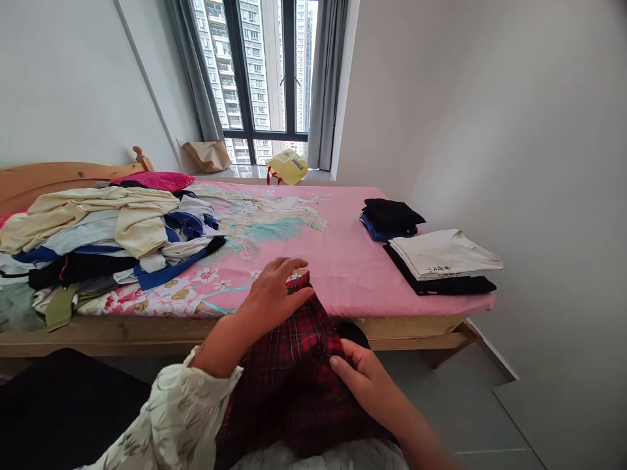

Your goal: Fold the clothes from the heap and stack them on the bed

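A red-and-black plaid garment (306, 339) lies over my lap and rises towards the bed's front edge; its exact kind does not show. My left hand (272, 297) is at its upper end, thumb across the front and fingers past the top edge, with cloth between them. Lower down on the right side, my right hand (365, 375) pinches the garment's edge, thumb in front and the other fingers mostly behind the cloth. The lower part of the garment is dark and bunched.
On the pink flowered bed (337, 261), a loose clothes heap (122, 228) lies left. Folded dark clothes (392, 217) and a folded white shirt (443, 253) on black cloth lie right. A yellow bag (289, 167) and brown paper bag (208, 156) are by the window. A black surface (68, 405) is lower left.
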A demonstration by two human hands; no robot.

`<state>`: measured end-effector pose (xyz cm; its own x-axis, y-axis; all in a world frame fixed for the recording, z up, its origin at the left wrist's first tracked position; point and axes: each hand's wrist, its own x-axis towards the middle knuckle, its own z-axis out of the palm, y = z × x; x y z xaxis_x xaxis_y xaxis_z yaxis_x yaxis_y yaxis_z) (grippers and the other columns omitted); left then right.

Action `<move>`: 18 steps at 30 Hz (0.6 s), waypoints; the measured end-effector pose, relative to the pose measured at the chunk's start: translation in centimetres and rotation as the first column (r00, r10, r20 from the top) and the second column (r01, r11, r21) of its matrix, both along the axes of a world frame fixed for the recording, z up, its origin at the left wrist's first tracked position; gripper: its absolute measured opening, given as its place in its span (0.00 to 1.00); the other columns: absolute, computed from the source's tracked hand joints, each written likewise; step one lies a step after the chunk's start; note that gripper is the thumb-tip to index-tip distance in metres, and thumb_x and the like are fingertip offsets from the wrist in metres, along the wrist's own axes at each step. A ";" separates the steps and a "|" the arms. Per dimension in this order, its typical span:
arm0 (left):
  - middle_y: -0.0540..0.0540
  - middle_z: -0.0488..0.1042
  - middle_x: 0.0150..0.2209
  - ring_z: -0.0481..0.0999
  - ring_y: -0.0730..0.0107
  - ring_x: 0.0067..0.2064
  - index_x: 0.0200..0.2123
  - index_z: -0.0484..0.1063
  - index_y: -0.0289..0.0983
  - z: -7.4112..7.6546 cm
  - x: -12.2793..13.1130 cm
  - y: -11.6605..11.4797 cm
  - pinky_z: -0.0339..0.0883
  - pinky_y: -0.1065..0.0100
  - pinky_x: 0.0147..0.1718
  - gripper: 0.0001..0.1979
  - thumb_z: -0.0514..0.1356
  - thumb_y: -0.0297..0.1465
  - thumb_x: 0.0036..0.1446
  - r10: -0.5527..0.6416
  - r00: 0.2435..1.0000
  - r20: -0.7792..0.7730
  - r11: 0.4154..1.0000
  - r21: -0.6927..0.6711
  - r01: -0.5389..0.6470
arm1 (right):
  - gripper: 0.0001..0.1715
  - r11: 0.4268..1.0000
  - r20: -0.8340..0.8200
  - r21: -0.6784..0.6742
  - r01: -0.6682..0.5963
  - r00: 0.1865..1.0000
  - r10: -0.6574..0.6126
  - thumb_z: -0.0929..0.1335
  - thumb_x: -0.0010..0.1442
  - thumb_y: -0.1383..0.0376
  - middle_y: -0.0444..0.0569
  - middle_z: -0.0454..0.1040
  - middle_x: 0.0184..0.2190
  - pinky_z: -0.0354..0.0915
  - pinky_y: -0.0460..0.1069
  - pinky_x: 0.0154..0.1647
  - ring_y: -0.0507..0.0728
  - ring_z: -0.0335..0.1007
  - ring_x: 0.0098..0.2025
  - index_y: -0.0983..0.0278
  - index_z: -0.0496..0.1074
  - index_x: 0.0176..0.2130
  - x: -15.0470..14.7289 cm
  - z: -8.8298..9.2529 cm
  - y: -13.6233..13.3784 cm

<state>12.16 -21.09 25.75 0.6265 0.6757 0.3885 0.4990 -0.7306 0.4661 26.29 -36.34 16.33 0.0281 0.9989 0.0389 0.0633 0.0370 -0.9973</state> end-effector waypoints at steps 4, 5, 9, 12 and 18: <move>0.49 0.72 0.33 0.69 0.68 0.33 0.36 0.68 0.38 -4.3 -2.1 -5.1 0.62 0.66 0.34 0.11 0.57 0.40 0.56 -0.177 0.977 -0.118 0.929 -0.349 0.126 | 0.14 0.998 -0.189 -0.053 -0.038 0.982 0.027 0.63 0.63 0.59 0.46 0.73 0.38 0.65 0.50 0.44 0.54 0.68 0.40 0.62 0.69 0.46 0.2 -0.1 -0.7; 0.47 0.73 0.35 0.70 0.65 0.36 0.37 0.68 0.38 -5.5 -2.5 -6.3 0.62 0.65 0.36 0.13 0.58 0.41 0.55 -0.192 0.967 -0.168 0.917 -0.380 0.116 | 0.13 0.997 -0.190 -0.045 -0.069 0.980 0.059 0.63 0.63 0.61 0.45 0.72 0.37 0.64 0.49 0.44 0.54 0.67 0.40 0.62 0.70 0.45 0.2 -0.1 -0.8; 0.42 0.71 0.38 0.68 0.60 0.40 0.35 0.66 0.36 -9.7 -2.8 -9.4 0.60 0.60 0.40 0.17 0.56 0.45 0.55 -0.170 0.954 -0.246 0.888 -0.457 0.040 | 0.10 0.998 0.038 -0.018 -0.065 0.997 0.065 0.61 0.63 0.65 0.42 0.67 0.28 0.60 0.45 0.36 0.50 0.61 0.32 0.65 0.69 0.33 0.0 -0.2 -1.1; 0.48 0.67 0.29 0.63 0.68 0.32 0.25 0.58 0.38 -10.9 -2.4 -9.9 0.57 0.65 0.34 0.16 0.48 0.41 0.61 -0.147 0.976 -0.162 0.843 -0.536 0.038 | 0.10 0.998 0.283 0.030 0.054 0.957 -0.060 0.61 0.60 0.67 0.41 0.64 0.25 0.56 0.44 0.31 0.49 0.58 0.29 0.65 0.66 0.28 0.0 -0.8 -1.0; 0.51 0.60 0.25 0.58 0.71 0.29 0.22 0.51 0.39 -10.2 -2.4 -10.5 0.54 0.68 0.31 0.18 0.45 0.41 0.62 -0.142 0.988 -0.058 0.822 -0.562 0.085 | 0.05 0.953 0.507 0.227 0.201 0.811 -0.292 0.64 0.51 0.72 0.41 0.69 0.24 0.57 0.44 0.32 0.49 0.63 0.29 0.63 0.66 0.26 -0.9 -1.7 -1.4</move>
<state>9.73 -31.57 15.53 0.7263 0.6806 -0.0959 0.4901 -0.4150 0.7665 25.34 -37.75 14.62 0.2019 0.9404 0.2735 0.6072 0.0989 -0.7884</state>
